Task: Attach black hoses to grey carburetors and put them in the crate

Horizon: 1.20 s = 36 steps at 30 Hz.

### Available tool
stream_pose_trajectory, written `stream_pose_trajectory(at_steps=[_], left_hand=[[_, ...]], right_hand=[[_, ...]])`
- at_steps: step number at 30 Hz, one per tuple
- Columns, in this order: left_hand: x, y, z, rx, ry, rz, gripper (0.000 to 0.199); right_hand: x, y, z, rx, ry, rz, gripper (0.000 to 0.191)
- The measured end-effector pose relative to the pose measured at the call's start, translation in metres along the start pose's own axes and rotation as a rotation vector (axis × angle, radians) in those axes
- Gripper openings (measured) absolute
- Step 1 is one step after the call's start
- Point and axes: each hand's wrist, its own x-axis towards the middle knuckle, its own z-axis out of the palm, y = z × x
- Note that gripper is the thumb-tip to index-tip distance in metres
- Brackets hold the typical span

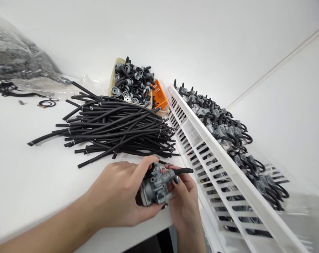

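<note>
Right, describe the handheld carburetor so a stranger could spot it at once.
On the white table, a heap of black rubber hoses lies beside a long white slotted rack. Below the heap, the left hand and right hand hold a silver carburetor. Unlike the carburetors lined up along the rack, it is in hand.

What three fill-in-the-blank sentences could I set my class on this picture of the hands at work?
1. The left hand and right hand together hold a metal ____.
2. The small plastic basket behind the black rubber hoses is ____.
3. The slatted plastic rack is ____.

Missing words: carburetor; orange; white.
</note>
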Motion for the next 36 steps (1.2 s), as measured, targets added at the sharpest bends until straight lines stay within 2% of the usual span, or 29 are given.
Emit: stream_pose_trajectory(at_steps=[12,23,30,36], left_hand=[[0.0002,0.0000,0.0011,-0.006,0.016,0.011,0.064],[0.0017,0.0000,-0.0023,0.005,-0.028,-0.033,0.062],[0.0006,-0.0003,-0.0021,0.005,-0.025,-0.035,0.062],[0.0006,-0.0006,-0.0024,0.020,-0.014,-0.037,0.063]], right_hand=[[0.0001,0.0044,-0.0027,-0.076,0.034,-0.034,0.029],[-0.0035,0.0003,-0.0006,0.042,-0.007,-0.043,0.019],[-0.0015,0.0021,-0.0034,0.027,-0.010,-0.034,0.021],[-0.0022,0.0010,0.0035,0.041,0.025,-0.033,0.023]])
